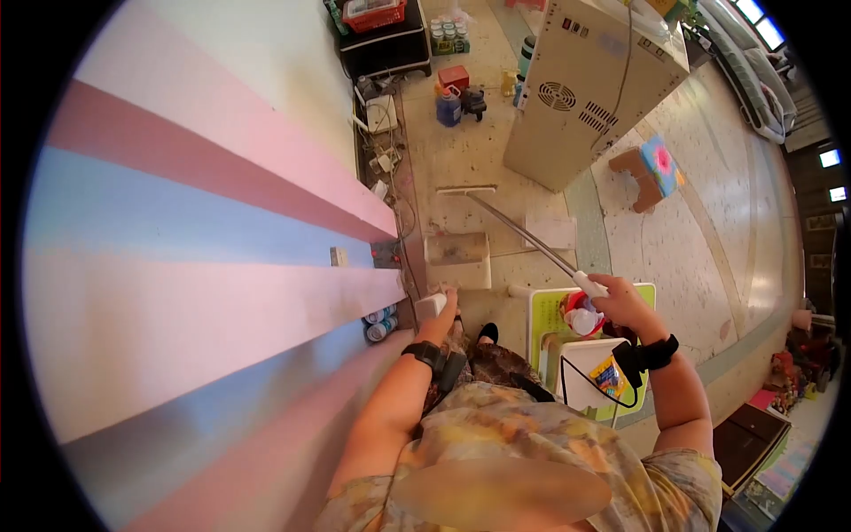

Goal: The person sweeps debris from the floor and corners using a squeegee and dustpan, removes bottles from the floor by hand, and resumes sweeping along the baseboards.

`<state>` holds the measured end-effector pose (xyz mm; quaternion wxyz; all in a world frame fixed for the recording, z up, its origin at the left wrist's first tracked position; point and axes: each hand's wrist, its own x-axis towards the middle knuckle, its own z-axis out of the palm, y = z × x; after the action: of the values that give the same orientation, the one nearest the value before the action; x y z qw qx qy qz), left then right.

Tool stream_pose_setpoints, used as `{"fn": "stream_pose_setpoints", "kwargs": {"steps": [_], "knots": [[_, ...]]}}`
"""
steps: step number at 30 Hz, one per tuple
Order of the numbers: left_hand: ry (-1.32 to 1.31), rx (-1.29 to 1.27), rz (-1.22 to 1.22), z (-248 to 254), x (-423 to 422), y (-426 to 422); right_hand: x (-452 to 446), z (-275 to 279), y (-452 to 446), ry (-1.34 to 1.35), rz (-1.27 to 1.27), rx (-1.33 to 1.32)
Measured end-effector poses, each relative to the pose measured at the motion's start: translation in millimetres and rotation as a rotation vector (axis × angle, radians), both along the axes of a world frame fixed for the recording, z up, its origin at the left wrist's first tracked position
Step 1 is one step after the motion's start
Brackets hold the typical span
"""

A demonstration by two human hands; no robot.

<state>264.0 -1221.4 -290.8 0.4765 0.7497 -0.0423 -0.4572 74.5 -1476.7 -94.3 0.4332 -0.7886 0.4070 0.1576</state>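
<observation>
My right hand (623,308) is closed around the white grip of a long-handled broom (530,236). Its metal shaft slants forward to a narrow, flat white head (467,191) on the floor. My left hand (440,317) is wrapped around a white, blocky object (430,307), held low beside the wall. Just past that hand, a pale open-topped bin (456,250) like a dustpan rests on the floor; I cannot tell whether the white object is joined to it. Black bands circle both wrists.
The striped wall (222,293) runs along my left, with cables and a power strip (381,115) at its foot. Ahead stand a large beige appliance (567,97) and a blue jug (448,108). A green-topped table (542,310) and a flowered stool (651,173) are to my right.
</observation>
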Motion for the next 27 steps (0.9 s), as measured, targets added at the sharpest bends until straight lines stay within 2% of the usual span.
{"fn": "stream_pose_setpoints", "kwargs": {"steps": [2,3,8,10,11,14,19,27], "knots": [[0.075,0.028,0.058,16.4,13.1,-12.2,18.6,9.2,-6.3,0.069,-0.067,0.065],[0.108,-0.05,0.119,20.1,19.2,-17.2,21.0,-0.8,-15.0,0.048,-0.057,0.067],[-0.026,-0.051,0.006,0.3,63.3,-31.5,59.6,-10.4,-39.6,-0.021,0.077,-0.014],[0.119,0.013,0.071,23.7,84.6,-40.3,81.2,-4.8,-44.8,0.059,-0.009,0.086],[0.087,-0.046,0.058,31.9,96.9,-43.4,91.7,-2.3,-47.5,0.036,0.015,0.064],[0.11,-0.006,0.051,12.2,130.7,-47.2,120.6,-0.9,-61.5,0.054,0.068,0.033],[0.13,-0.07,0.12,38.5,146.5,-57.0,163.4,1.8,-82.3,0.085,0.094,0.046],[0.1,-0.059,0.192,40.9,171.8,-76.6,222.0,11.3,-118.5,0.146,0.205,0.008]]}}
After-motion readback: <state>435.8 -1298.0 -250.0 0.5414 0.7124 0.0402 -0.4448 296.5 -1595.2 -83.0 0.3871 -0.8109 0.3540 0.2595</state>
